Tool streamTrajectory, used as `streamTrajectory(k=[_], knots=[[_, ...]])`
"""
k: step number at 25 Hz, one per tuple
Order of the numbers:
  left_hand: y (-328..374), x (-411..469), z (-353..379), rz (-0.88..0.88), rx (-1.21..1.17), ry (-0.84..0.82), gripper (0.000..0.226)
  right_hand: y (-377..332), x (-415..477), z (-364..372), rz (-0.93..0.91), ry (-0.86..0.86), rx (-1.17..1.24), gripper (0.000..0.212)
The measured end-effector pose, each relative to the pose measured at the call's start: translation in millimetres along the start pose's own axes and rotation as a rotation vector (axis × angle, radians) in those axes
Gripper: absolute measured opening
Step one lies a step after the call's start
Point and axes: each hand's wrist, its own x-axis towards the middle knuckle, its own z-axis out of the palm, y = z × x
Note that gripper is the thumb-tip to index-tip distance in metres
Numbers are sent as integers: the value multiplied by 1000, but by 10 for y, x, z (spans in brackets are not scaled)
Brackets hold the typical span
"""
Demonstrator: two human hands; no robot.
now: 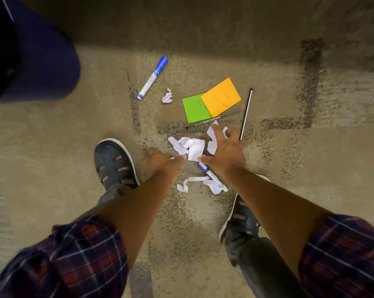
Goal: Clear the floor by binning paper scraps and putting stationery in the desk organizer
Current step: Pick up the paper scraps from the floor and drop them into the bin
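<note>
Far left, the blue bin [48,61] shows only a dark inside. Over the paper scraps [192,147] the right hand [224,151] has its grip spread wide; I cannot tell the left hand [160,162] grip.

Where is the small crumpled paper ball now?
The paper ball lies left of centre in the head view, between the blue marker and the green note.
</note>
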Motion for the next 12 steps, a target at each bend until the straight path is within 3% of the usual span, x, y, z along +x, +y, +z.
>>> streamTrajectory(k=[4, 7, 12], knots=[[231, 7, 106, 4, -363, 90, 65, -151, 31, 197, -40, 47, -54, 99], [347, 20, 96, 35, -487, 108, 42, -279, 10, 258, -117, 45, -36, 90], [474, 0, 84, 79, -544, -3, 27, -407, 79, 252, -161, 48, 21, 46]])
